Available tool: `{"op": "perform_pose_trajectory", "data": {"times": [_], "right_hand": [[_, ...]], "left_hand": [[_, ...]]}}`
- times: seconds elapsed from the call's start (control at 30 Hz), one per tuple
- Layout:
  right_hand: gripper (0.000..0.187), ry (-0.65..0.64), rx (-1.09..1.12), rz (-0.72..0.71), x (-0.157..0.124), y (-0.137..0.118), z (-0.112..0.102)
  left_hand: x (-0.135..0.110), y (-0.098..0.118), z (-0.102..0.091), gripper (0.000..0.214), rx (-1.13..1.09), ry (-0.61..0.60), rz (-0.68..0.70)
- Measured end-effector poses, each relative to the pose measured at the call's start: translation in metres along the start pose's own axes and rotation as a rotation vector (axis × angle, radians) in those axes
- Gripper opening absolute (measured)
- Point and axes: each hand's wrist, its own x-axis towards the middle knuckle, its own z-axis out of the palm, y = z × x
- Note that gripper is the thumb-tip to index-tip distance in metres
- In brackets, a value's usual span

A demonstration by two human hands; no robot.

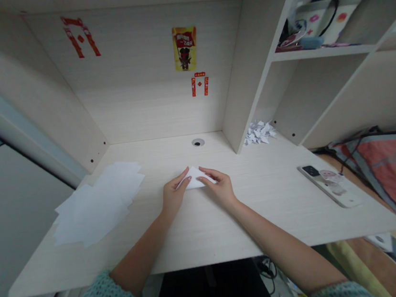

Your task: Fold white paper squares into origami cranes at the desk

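A small white sheet of folded paper (pixel 195 179) with a pointed top sits between my two hands at the middle of the desk. My left hand (pixel 175 188) pinches its left side, thumb in front and index finger along the slanted edge. On the opposite side my right hand (pixel 219 184) grips the paper the same way, thumb across its face. The paper's lower edge is close to the desktop; whether it touches cannot be made out. Parts of both side corners are hidden by my fingers.
Loose white paper sheets (pixel 100 204) overlap on the left of the desk (pixel 181 247). Small folded white paper pieces (pixel 260 132) are heaped at the back right, beyond a divider panel (pixel 246 99). A phone (pixel 328 185) lies near the right edge, beside a red-and-grey bag (pixel 395 167).
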Motion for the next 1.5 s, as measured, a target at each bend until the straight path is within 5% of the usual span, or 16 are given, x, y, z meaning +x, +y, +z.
{"op": "perform_pose_trajectory", "data": {"times": [0.87,1.1,1.23,1.5], "right_hand": [[0.028,-0.035,-0.086,-0.058,0.001,-0.001,-0.002],[0.066,-0.02,0.175,0.17,0.001,-0.009,0.006],[0.032,-0.13,0.207,0.309,-0.001,0.0,0.017],[0.037,-0.086,0.156,0.35,-0.002,0.017,0.019]], "left_hand": [[0.004,-0.009,-0.002,0.036,-0.008,0.06,-0.047],[0.005,-0.006,0.002,0.04,-0.154,0.211,-0.136],[0.003,-0.007,0.006,0.04,-0.193,0.259,-0.096],[0.002,-0.009,0.009,0.037,-0.232,0.273,-0.101]]}}
